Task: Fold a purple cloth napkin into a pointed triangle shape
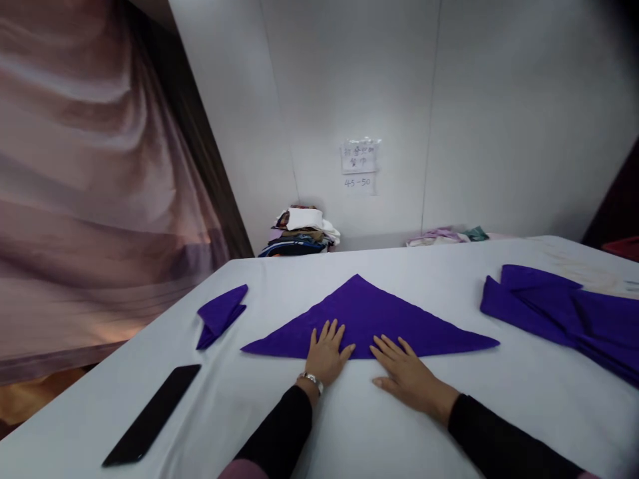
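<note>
1. Both hands are flat and open with nothing gripped. Left hand [327,352] is palm down, fingers spread over the near edge of the purple napkin [369,309]. Right hand [407,374] is palm down just beside it, fingertips on the same edge and heel on the white table [349,432].
2. Napkin lies as a wide triangle, long edge toward me and apex pointing away. Hands sit side by side at the middle of that long edge, thumbs near each other but apart.
3. Step in hand, as I judge it: pressing the diagonal fold flat along the near edge.
4. Next move, my call: it needs a pinch on a corner. Both side tips are well apart from the hands, so each hand would have to slide outward along the edge first.
5. Around: small folded purple piece [219,316] left of the napkin, black phone [154,412] nearer me on the left, stack of purple cloths [564,309] far right. None touched.
</note>
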### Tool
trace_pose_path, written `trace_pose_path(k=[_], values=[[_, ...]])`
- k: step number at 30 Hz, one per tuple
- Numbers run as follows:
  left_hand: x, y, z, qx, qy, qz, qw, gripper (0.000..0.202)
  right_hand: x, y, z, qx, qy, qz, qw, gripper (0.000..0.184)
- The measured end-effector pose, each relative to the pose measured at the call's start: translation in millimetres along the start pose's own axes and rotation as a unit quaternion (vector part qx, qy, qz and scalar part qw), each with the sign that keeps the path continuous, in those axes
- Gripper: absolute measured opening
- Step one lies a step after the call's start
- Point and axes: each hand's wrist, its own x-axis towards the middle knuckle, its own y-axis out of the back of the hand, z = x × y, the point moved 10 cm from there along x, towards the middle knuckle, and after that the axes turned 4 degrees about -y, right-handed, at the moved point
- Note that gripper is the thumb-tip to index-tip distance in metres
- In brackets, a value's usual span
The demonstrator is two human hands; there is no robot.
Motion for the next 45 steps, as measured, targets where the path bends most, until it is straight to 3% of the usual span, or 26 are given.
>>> trace_pose_path(k=[4, 11, 16, 20, 23, 26, 31, 35, 37, 39, 45], values=[[3, -1.6, -1, 0.017, 0.01, -0.009, 1.0, 0.062, -30, 17, 54, -0.027, -0.073, 0.023, 0.997, 0.069], [8, -2.8, -2, 0.025, 0.011, -0.026, 0.999, 0.062, -113, 52, 162, -0.082, -0.242, 0.063, 0.965, 0.071], [8, 1.8, 0, 0.028, 0.014, -0.03, 0.999, 0.061, -143, 61, 198, -0.085, -0.303, 0.065, 0.947, 0.073], [7, 2.4, 0, 0.019, 0.016, -0.03, 0.999, 0.062, -147, 67, 203, -0.082, -0.332, 0.077, 0.936, 0.073], [7, 1.7, -1, 0.013, 0.016, -0.024, 1.0, 0.062, -132, 77, 183, -0.101, -0.318, 0.111, 0.936, 0.074], [6, 1.6, -1, 0.012, 0.012, -0.014, 1.0, 0.063, -92, 74, 136, -0.094, -0.238, 0.114, 0.96, 0.075], [4, 1.6, 0, -0.001, 0.008, -0.006, 1.0, 0.062, -16, 38, 44, -0.041, -0.102, 0.038, 0.993, 0.075], [1, 1.9, 0, -0.011, 0.007, 0.005, 1.0, 0.062, 16, 18, 8, -0.024, -0.048, -0.001, 0.999, 0.077], [1, 0.9, 0, -0.017, 0.004, 0.011, 1.0, 0.064, 17, 13, 12, -0.021, -0.048, -0.007, 0.999, 0.076], [1, -1.2, -1, -0.025, 0.003, 0.012, 1.0, 0.065, 7, 13, 33, -0.025, -0.066, 0.002, 0.998, 0.075], [1, -5.3, -3, -0.039, 0.002, 0.015, 0.999, 0.067, -64, 29, 163, -0.056, -0.221, 0.069, 0.971, 0.077]])
